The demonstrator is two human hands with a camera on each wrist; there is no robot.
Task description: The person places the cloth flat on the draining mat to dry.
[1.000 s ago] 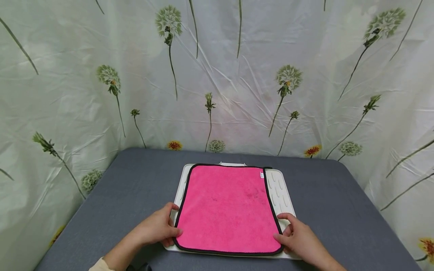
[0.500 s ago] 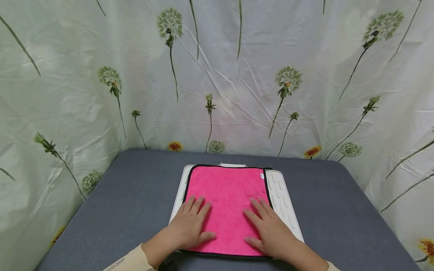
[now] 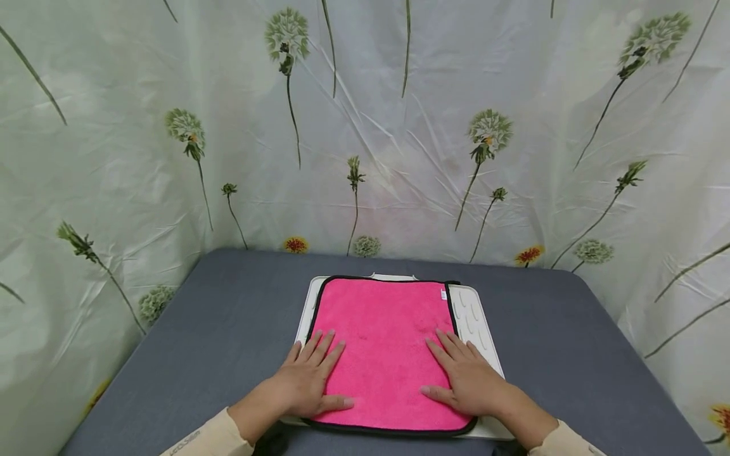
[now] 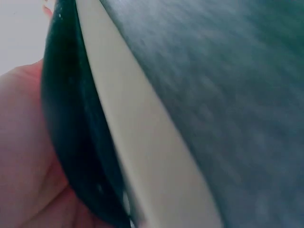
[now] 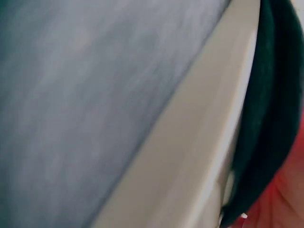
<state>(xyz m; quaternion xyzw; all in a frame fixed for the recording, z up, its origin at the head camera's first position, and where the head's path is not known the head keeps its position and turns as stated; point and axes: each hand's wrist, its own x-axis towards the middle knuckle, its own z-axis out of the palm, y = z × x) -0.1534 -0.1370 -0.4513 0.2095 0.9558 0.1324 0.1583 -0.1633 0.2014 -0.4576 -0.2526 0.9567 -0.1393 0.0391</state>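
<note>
A pink cloth [image 3: 388, 354] with black edging and a small white tag lies spread over a white board [image 3: 471, 313], whose raised ridges show along the right side. My left hand [image 3: 308, 383] rests on the cloth's near left part, fingers spread. On the near right part lies my right hand [image 3: 470, 383], its fingers likewise spread. Close up in the left wrist view, the black edging [image 4: 71, 104] hangs over the board's pale side [image 4: 137, 118], next to my palm [image 4: 23, 152]. The right wrist view has the same edging [image 5: 266, 109] beside the board's rim [image 5: 190, 123].
A grey-blue cloth-covered table [image 3: 245, 304] carries the board near its front edge. Behind and at both sides hangs a pale curtain [image 3: 399, 190] printed with dandelions and flowers.
A second ago my hands held the cloth's near side edges. They then came in flat onto it, and since half a second ago both have shifted slightly outward. The cloth and board look unmoved.
</note>
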